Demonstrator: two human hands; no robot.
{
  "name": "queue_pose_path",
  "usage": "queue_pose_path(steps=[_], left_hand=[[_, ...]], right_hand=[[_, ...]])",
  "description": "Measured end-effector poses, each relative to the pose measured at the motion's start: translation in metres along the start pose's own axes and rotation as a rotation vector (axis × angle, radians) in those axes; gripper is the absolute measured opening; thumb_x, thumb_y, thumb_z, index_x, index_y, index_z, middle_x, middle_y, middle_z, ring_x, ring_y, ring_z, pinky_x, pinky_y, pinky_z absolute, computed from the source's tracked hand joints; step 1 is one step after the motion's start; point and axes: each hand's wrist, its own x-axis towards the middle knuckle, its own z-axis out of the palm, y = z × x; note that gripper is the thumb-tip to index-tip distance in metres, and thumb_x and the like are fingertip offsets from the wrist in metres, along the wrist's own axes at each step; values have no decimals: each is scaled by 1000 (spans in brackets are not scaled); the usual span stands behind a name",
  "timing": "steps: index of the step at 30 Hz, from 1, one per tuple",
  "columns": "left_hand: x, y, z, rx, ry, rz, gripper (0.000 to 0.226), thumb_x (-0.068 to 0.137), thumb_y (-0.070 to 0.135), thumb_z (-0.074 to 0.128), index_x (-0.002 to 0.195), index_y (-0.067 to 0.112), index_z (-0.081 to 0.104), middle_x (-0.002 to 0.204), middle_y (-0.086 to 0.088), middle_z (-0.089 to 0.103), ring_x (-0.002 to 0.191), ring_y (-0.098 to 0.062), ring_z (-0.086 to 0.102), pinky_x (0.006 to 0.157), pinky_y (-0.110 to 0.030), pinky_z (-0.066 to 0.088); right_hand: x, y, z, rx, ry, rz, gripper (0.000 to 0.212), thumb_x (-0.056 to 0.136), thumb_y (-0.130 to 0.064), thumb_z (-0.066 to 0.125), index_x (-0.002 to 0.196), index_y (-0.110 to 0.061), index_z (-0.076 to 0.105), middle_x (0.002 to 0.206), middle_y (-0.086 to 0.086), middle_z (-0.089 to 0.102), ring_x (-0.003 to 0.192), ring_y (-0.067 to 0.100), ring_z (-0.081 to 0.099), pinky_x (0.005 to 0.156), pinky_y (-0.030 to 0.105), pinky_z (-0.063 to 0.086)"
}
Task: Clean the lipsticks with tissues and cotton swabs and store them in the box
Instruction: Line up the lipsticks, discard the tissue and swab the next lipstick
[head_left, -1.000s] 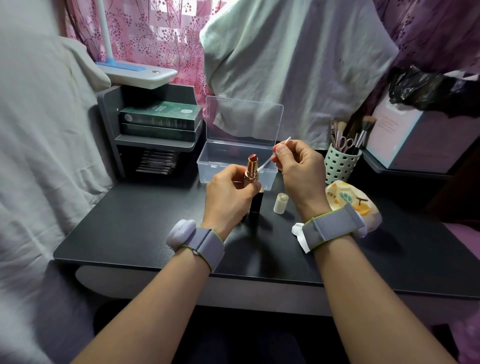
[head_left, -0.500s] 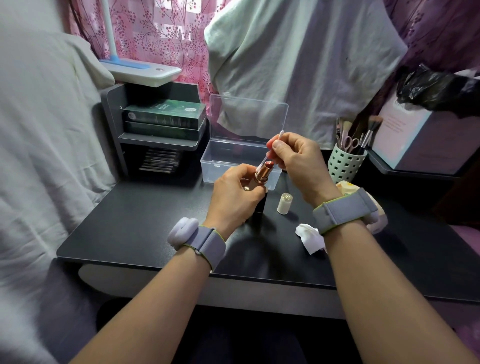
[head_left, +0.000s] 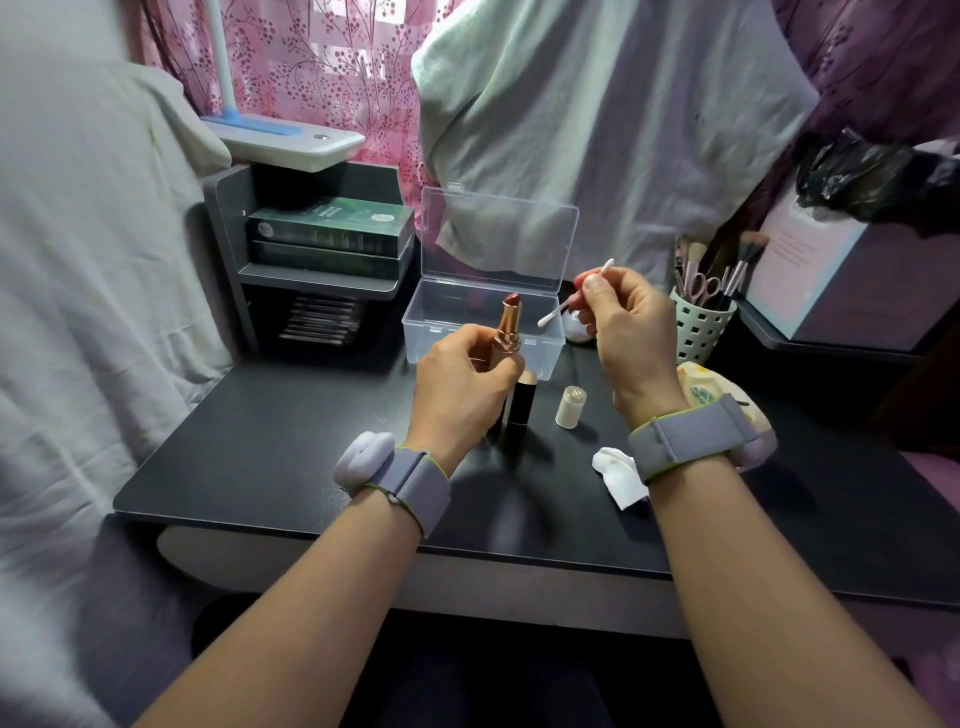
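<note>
My left hand grips an uncapped gold lipstick upright, its red tip showing. My right hand pinches a white cotton swab, held slanted with its lower tip a short way right of the lipstick, not touching it. A second, black lipstick stands on the desk just behind my left hand. A pale cap stands to its right. A crumpled white tissue lies near my right wrist. The clear plastic box sits open behind the lipstick.
A white perforated cup of brushes and scissors stands at the right. A patterned pouch lies behind my right wrist. A grey shelf with green boxes stands at the back left, under a lamp base. The black desk carries everything.
The swab has come off the lipstick tip and moved right. My left hand has brought the lipstick from tilted back to upright.
</note>
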Motion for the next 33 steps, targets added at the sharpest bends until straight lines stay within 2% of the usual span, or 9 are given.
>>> queue_pose_path(steps=[3, 6, 10, 18, 24, 31, 33], left_hand=[[6, -4, 1, -34, 44, -59, 19, 75, 36, 78, 87, 22, 73, 78, 10, 74, 79, -16, 72, 81, -38, 59], [8, -5, 3, -64, 42, -96, 29, 67, 46, 78, 84, 23, 73, 77, 10, 75, 79, -15, 73, 78, -43, 61], [8, -5, 6, -68, 26, -100, 30, 66, 48, 79, 82, 24, 71, 77, 8, 74, 78, -17, 73, 76, -45, 62], [7, -5, 5, -59, 24, -99, 34, 66, 52, 79, 84, 24, 72, 78, 8, 74, 79, -16, 73, 74, -45, 62], [8, -8, 5, -68, 40, -111, 34, 64, 53, 79, 80, 24, 71, 76, 8, 74, 77, -16, 73, 74, -45, 62], [8, -12, 7, -67, 35, -110, 33, 64, 52, 79, 79, 24, 71, 77, 7, 74, 78, -17, 73, 73, -46, 62], [8, -12, 8, -63, 32, -104, 34, 64, 52, 78, 80, 23, 71, 78, 6, 74, 79, -17, 73, 73, -46, 62]], right_hand=[[-9, 0, -1, -79, 55, -122, 14, 94, -28, 61, 84, -23, 70, 71, -8, 70, 68, 9, 63, 71, 34, 53], [-20, -11, 5, -125, 17, -272, 14, 95, -28, 62, 86, -20, 69, 72, -9, 70, 66, 8, 61, 69, 34, 52], [-24, -20, 17, -170, -39, -352, 14, 95, -25, 64, 90, -14, 71, 75, -6, 72, 69, 12, 67, 71, 38, 55], [-26, -18, 22, -219, -53, -371, 12, 94, -22, 67, 89, -14, 73, 74, -8, 72, 66, 3, 63, 68, 33, 54], [-22, -13, 15, -245, -20, -350, 14, 95, -26, 66, 90, -15, 72, 76, -3, 73, 68, 14, 66, 69, 36, 54], [-22, -10, 9, -234, -4, -316, 15, 96, -26, 64, 88, -15, 71, 73, -6, 71, 62, 3, 59, 66, 30, 51], [-22, -9, 6, -235, 0, -295, 16, 96, -27, 62, 87, -16, 69, 73, -6, 71, 64, 8, 62, 70, 36, 54]])
